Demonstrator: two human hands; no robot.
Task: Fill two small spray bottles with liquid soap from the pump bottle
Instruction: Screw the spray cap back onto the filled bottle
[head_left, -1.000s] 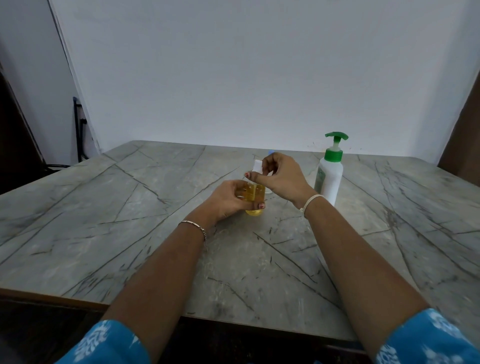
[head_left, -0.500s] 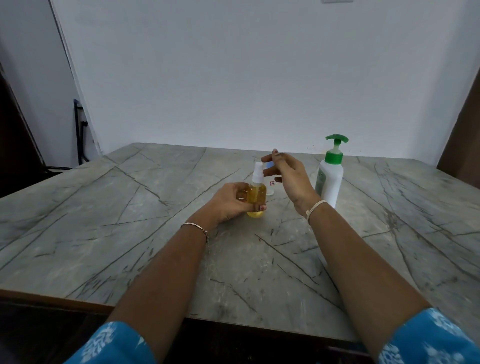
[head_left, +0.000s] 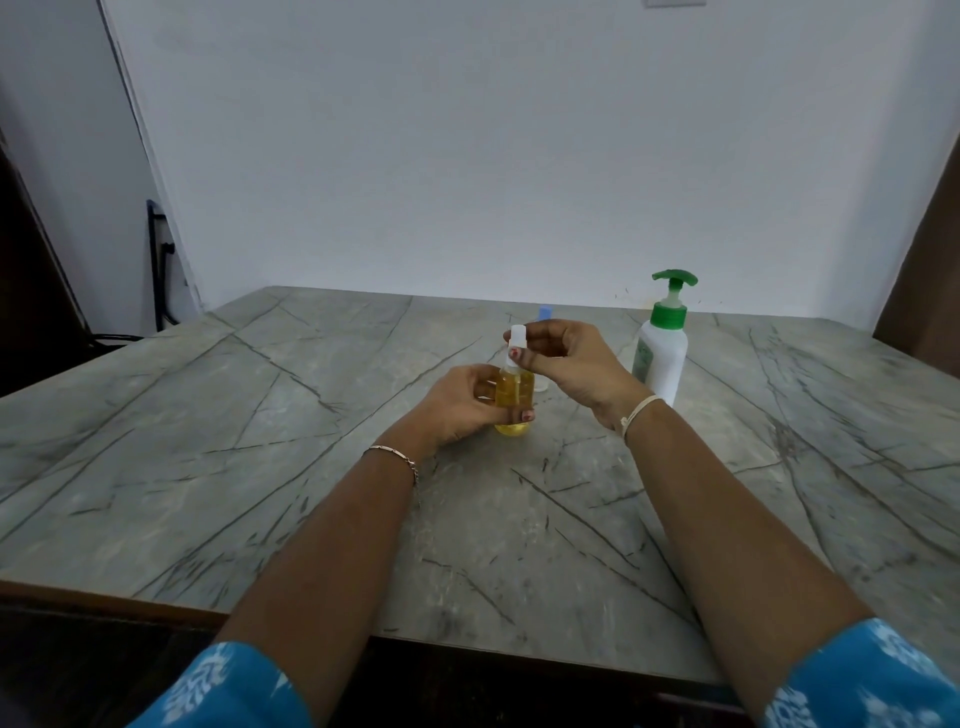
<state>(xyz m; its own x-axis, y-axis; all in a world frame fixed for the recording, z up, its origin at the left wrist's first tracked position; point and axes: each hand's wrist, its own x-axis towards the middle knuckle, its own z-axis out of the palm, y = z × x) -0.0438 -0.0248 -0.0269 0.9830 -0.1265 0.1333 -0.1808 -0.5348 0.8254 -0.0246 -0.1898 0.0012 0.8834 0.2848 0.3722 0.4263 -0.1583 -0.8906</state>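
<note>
Left hand (head_left: 460, 408): curled round the body of the small spray bottle (head_left: 514, 397), thumb across the front, holding it upright.
Right hand (head_left: 571, 364): thumb and fingers pinch the white spray head (head_left: 518, 340) at the top of that bottle.
Small spray bottle: clear, filled nearly to the shoulder with yellow liquid soap, at mid-worktop between the two hands; whether its base touches the worktop (head_left: 260, 441) cannot be told.
Pump bottle (head_left: 661, 358): white with a green collar and pump, standing upright on the worktop just right of the right hand, apart from it.
Second small bottle (head_left: 544, 313): only a blue top and a bit of clear base show behind the right hand; its fill level is hidden.
Worktop: grey, marble-patterned with dark veins, set against a plain white wall (head_left: 467, 156).
Wrists: a thin chain bracelet (head_left: 397, 458) on the left, a pale band (head_left: 640, 410) on the right.
Sleeves (head_left: 857, 680): blue with a white print.
</note>
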